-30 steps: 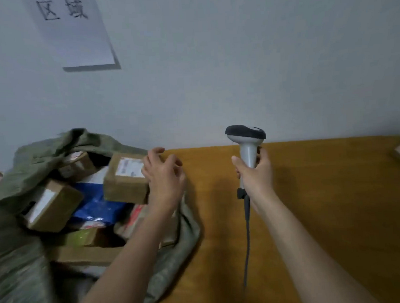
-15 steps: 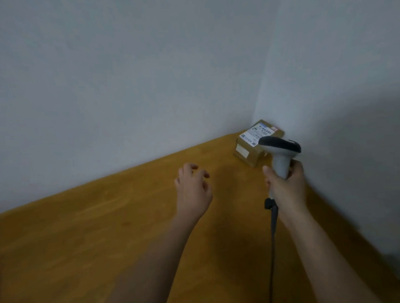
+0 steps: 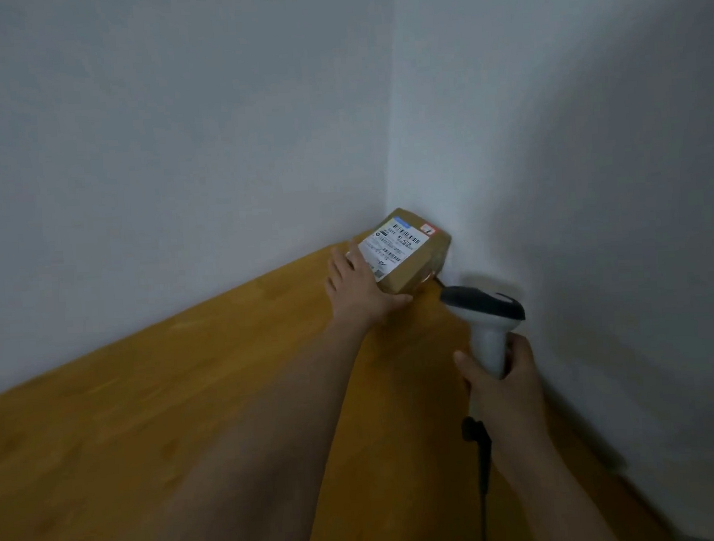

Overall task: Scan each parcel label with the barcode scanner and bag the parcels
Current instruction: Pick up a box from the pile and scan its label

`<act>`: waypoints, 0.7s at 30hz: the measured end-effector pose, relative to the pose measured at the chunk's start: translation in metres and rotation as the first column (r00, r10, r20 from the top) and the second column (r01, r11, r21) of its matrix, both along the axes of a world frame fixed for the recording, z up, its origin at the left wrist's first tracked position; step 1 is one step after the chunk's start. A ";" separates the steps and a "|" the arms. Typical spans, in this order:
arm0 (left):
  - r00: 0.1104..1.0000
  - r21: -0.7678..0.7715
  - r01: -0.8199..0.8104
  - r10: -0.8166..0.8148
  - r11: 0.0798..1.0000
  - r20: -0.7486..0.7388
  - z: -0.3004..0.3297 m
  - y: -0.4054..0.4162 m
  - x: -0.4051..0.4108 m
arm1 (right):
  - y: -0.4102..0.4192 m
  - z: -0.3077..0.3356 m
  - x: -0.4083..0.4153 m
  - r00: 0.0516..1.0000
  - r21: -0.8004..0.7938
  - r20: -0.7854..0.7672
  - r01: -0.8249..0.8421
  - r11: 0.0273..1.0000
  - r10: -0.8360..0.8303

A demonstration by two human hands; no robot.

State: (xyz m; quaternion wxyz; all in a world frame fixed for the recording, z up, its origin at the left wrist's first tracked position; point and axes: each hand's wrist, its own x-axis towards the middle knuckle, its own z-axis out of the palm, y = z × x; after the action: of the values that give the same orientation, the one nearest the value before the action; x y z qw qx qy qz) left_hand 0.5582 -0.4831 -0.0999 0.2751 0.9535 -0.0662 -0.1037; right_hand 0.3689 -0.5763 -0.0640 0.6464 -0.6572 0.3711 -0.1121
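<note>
Left hand point(image 3: 362, 288) grips the near-left edge of the box point(image 3: 412, 253), thumb along the near side, fingers wrapped behind it; fingertips hidden. Box sits tilted in the wall corner at about 1 o'clock on the table point(image 3: 168, 404), label point(image 3: 391, 245) facing up. Right hand point(image 3: 504, 382) wraps the scanner point(image 3: 484, 317) handle, fingers curled round it, head aimed toward the box, just beside it at 4 o'clock.

Judgement: tilt the label toward the scanner head, hold the box steady, square the beam across the barcode, then trigger.

Count: 1 box, 1 label, 1 scanner, 2 hands. No bag in view.
</note>
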 end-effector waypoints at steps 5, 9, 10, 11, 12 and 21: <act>0.996 -0.068 -0.008 0.002 0.998 -0.090 -0.005 0.015 0.005 | -0.008 -0.016 0.006 0.998 0.070 -0.007 0.067 0.995 -0.067; 0.977 -0.227 -0.179 0.147 0.957 -0.153 -0.003 0.068 -0.034 | 0.013 -0.014 0.010 0.994 0.172 0.019 0.106 0.979 -0.111; 0.959 -0.298 -0.258 0.206 0.919 -0.196 -0.002 0.077 -0.045 | 0.018 -0.014 0.012 0.993 0.192 0.034 0.108 0.975 -0.116; 0.931 -0.355 -0.341 0.261 0.870 -0.254 0.003 0.088 -0.055 | 0.027 -0.012 0.014 0.993 0.210 0.048 0.099 0.973 -0.112; 0.900 -0.402 -0.413 0.297 0.818 -0.320 0.005 0.099 -0.064 | 0.037 -0.009 0.016 0.993 0.228 0.061 0.086 0.970 -0.102; 0.795 -0.670 -0.534 0.036 0.516 -0.606 0.048 0.195 -0.146 | 0.139 0.051 -0.006 0.976 0.225 0.212 -0.095 0.970 0.047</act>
State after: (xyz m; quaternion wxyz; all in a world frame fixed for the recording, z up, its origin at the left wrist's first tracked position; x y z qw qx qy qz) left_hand 0.4124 -0.2883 -0.0519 0.7028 0.6458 0.1360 -0.2654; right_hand 0.3631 -0.4374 -0.0130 0.7579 -0.5742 0.2891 -0.1115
